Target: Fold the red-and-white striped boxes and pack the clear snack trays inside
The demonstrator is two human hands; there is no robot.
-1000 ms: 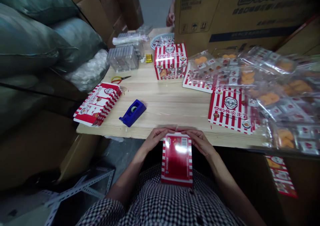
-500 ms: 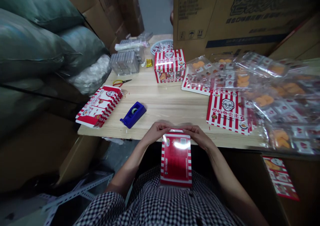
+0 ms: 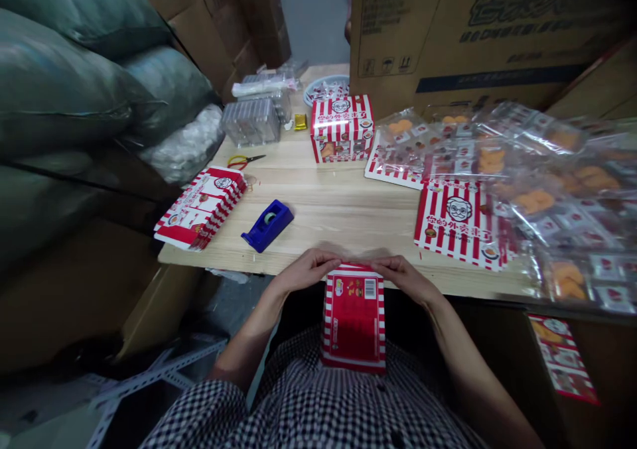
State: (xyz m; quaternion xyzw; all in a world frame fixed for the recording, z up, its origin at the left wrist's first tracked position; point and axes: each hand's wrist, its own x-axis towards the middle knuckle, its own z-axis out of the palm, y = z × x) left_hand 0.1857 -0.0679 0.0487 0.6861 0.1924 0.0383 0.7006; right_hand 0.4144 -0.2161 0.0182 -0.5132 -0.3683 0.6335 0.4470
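My left hand [image 3: 306, 270] and my right hand [image 3: 404, 280] grip the top corners of a red-and-white striped paper carton [image 3: 353, 323], which hangs over the table's front edge above my lap. Its printed back faces me, with a barcode near the top. Nearest my left hand on the light wooden table [image 3: 338, 217] lies a blue tape dispenser [image 3: 267, 226]. Nearest my right hand is a flat striped carton sheet [image 3: 460, 222] with a cartoon portrait.
A stack of flat cartons [image 3: 202, 209], scissors [image 3: 245, 161] and clear plastic trays [image 3: 251, 123] lie left. A made-up striped box [image 3: 342, 129] stands at the back. Bags of orange snacks [image 3: 562, 197] cover the right. Sacks [image 3: 74, 71] and large cardboard boxes [image 3: 472, 31] crowd the table.
My hands have spread slightly toward the carton's corners. The glare on the carton has faded. A co-worker's hand at the far end has mostly left the view.
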